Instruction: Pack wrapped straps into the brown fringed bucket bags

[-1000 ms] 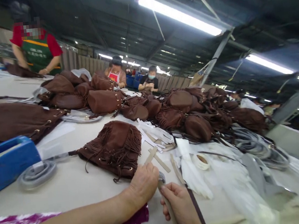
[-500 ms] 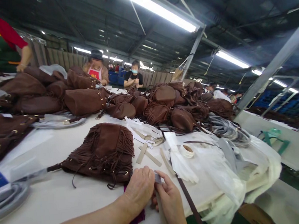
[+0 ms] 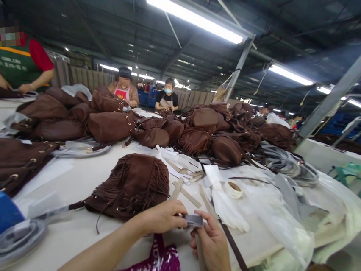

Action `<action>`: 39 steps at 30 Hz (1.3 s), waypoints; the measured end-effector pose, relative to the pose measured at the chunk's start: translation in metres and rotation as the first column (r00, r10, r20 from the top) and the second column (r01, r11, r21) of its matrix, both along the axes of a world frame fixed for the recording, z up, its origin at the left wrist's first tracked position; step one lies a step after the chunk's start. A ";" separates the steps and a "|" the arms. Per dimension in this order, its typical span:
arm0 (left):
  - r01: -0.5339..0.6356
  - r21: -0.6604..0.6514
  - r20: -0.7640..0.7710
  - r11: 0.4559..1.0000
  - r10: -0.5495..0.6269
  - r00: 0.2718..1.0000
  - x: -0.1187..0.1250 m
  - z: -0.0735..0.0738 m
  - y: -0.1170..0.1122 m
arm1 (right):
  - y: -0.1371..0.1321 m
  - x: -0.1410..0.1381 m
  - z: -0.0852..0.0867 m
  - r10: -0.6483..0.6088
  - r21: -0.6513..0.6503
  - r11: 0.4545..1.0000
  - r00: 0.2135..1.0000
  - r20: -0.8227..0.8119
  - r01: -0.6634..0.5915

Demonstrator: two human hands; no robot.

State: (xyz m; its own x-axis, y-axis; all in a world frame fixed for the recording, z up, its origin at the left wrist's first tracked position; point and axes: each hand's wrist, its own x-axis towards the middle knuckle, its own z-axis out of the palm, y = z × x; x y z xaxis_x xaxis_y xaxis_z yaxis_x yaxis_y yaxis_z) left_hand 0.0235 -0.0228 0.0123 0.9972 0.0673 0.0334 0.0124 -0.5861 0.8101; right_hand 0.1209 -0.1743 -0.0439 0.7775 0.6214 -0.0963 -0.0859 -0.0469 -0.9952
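Between my hands is a short grey band (image 3: 194, 220) that looks glossy, perhaps wrapped in plastic. My left hand (image 3: 164, 217) pinches its left end with thumb and fingers. My right hand (image 3: 212, 241) grips the other end, its fingers curled. A taupe strip (image 3: 203, 261) runs down from my right hand towards the bottom edge; whether it joins the grey band I cannot tell. Just beyond my left hand lies a dark brown fringed drawstring bag (image 3: 130, 183) with metal eyelets. Under my left forearm is a purple printed plastic bag (image 3: 160, 261).
Brown bags (image 3: 206, 118) are piled across the back of the white table (image 3: 70, 248). To the right lie a tape roll (image 3: 233, 189), white plastic sheeting (image 3: 267, 212) and a dark strap (image 3: 234, 249). A wrapped coil (image 3: 16, 243) sits left. Co-workers (image 3: 16, 61) stand behind.
My left hand has drawn a little away from my right, so more of the grey band shows between them. The view has shifted left and more of the purple bag is visible.
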 end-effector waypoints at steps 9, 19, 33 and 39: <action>-0.167 0.026 0.179 0.986 0.160 0.971 0.007 -0.020 -0.004 | 0.008 0.015 0.011 0.120 0.014 0.992 0.988 0.100 -0.122; -0.213 -0.171 0.072 0.962 0.228 0.971 0.008 -0.012 0.002 | -0.013 0.034 0.011 0.165 -0.083 0.983 0.986 0.001 -0.164; -0.335 -0.007 0.110 0.942 0.334 0.936 0.006 -0.018 -0.002 | 0.024 0.020 0.004 -0.027 0.200 0.979 0.998 -0.053 0.037; -0.388 0.037 0.121 0.921 0.381 0.917 0.006 -0.024 -0.003 | 0.013 0.023 -0.002 0.161 0.259 0.958 0.978 -0.136 -0.122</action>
